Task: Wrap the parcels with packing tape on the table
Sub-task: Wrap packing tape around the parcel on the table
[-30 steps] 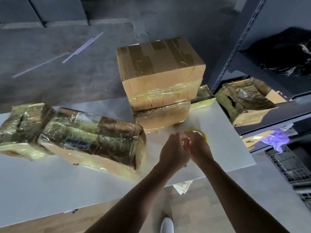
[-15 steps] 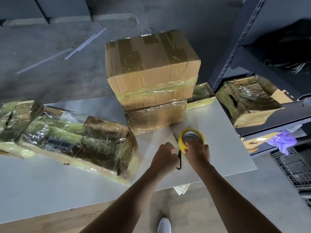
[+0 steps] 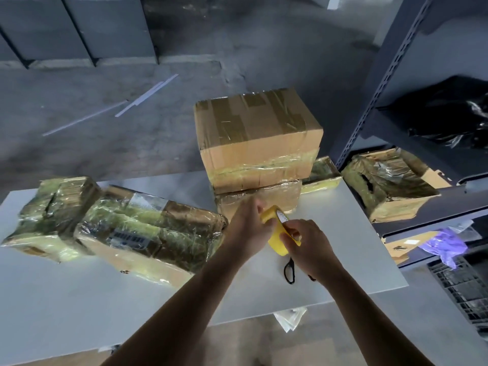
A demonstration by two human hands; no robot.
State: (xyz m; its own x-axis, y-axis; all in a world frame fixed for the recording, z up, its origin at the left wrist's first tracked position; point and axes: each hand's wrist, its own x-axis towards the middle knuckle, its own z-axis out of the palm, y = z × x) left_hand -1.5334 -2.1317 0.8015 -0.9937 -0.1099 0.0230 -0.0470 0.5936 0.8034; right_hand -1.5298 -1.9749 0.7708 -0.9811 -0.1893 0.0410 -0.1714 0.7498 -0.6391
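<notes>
We see the roll (image 3: 275, 243) held between both hands, over the front-right part of the table (image 3: 79, 299); whether it touches the top we can't tell. The L hand (image 3: 247, 228) is curled round the roll's upper-left side, fingers wrapped over the rim. The R hand (image 3: 310, 249) pinches the lower-right rim betw. thumb and fingers. So the roll sits in the middle, tilted on edge, its open core facing up and right w/ a white label showing inside. Both hands are clenched on it; neither is free.

Scissors (image 3: 290, 261): one pair, black handles, flat on the table just under the R hand (blades hidden by that hand).

Parcels, counted: five on the table, one on the rack (image 3: 375, 101).
- A big box (image 3: 258, 138) w/ tape bands is stacked on a flat parcel (image 3: 260, 199), directly beyond the hands.
- A small parcel (image 3: 320, 175) lies at the back, just beside the stack on its right.
- A long parcel (image 3: 150, 228) lies left of the L hand, heavily wrapped, w/ a barcode label visible.
- An end parcel (image 3: 50, 215) lies at the far left, just beside the long one.
- The shelf parcel (image 3: 388, 186) lies on the rack to the right, apart from the table.

Rolls: one.
</notes>
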